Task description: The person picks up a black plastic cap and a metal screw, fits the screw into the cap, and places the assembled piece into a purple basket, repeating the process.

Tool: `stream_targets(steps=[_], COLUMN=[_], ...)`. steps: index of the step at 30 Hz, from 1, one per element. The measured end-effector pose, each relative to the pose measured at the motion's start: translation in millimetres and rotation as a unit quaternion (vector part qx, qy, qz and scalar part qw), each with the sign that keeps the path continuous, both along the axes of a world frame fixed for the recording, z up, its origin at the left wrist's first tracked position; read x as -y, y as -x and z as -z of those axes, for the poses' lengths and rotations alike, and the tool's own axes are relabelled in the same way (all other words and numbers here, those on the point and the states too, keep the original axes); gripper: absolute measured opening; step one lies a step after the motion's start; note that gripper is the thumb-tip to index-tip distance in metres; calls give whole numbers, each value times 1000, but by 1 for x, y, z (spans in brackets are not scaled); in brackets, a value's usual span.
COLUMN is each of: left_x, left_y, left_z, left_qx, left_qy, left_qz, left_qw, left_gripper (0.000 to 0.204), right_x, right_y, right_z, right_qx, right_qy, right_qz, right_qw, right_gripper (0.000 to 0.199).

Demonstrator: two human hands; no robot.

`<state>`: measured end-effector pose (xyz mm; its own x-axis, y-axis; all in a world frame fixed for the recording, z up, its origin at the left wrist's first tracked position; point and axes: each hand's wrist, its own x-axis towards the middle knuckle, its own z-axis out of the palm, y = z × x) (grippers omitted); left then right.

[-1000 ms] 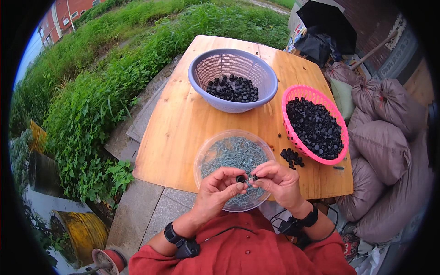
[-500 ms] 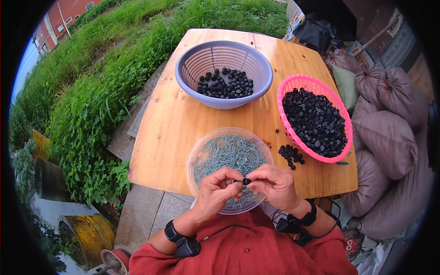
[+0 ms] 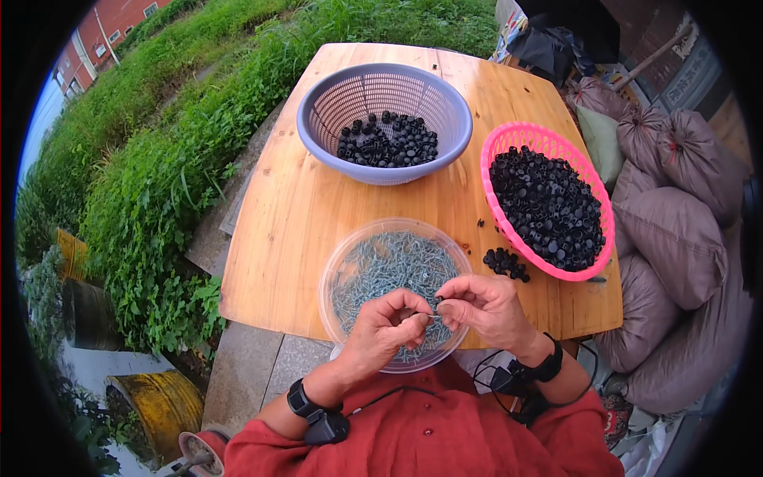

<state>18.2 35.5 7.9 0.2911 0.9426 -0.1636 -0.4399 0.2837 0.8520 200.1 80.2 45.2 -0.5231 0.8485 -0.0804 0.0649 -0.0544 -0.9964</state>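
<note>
From up here I see my left hand (image 3: 387, 327) and right hand (image 3: 486, 306) meeting over the near edge of the clear round plastic bowl (image 3: 342, 262), which is filled with small grey metal screws (image 3: 389, 274) and sits at the front of the pale wooden table (image 3: 278, 230), partly overhanging its near edge. The small black plastic cap (image 3: 438, 300) sits right at the meeting point of the two hands, pinched at the tips of my right thumb and forefinger, with my left fingertips touching it from the other side; a thin screw appears to run from my left fingers into it, though it is too small for me to be sure. Both hands are curled narrow, fingers bunched close, each closed on that little piece between them. My forearms in red sleeves come in from the lower edge, each wrist carrying a black band. Just beyond my right hand lies a small loose heap of black caps (image 3: 505, 263) on the bare wood, close beside the pink oval plastic basket (image 3: 501, 151), which is heaped with more black caps. Farther back, at the middle of the table, stands the grey-lilac round slotted plastic basket (image 3: 318, 119) with a shallow layer of black caps on its floor. To my right, off the table, lie several tied brownish sacks (image 3: 683, 238); to my left runs green grass
</note>
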Motion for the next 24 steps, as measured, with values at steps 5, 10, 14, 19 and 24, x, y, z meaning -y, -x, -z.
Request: stream_targets(steps=[5,10,14,19,24], left_x=[-1,0,0,2,3], left_y=[0,-3,-3,-2,-2], left_z=[-2,-7,-3,-6,-5], left_qx=[5,-24,-104,-109,-101], left_qy=[11,-18,-83,-66,-80], left_qz=[-36,-85,-100,-96,-104], left_qw=[999,996,986,987,986], left_gripper=[7,5,5,5,4], right_x=[-3,-5,-2,0,4], right_y=[-3,-4,-2,-1,-4], right_z=[8,18,24,24,18], right_qx=[-47,-130,-185,-197,-269], right_qy=[52,183,252,229,232], right_qz=[17,-3,4,1,0], right_qw=[997,974,950,953,935], right_gripper=[14,16,17,14,13])
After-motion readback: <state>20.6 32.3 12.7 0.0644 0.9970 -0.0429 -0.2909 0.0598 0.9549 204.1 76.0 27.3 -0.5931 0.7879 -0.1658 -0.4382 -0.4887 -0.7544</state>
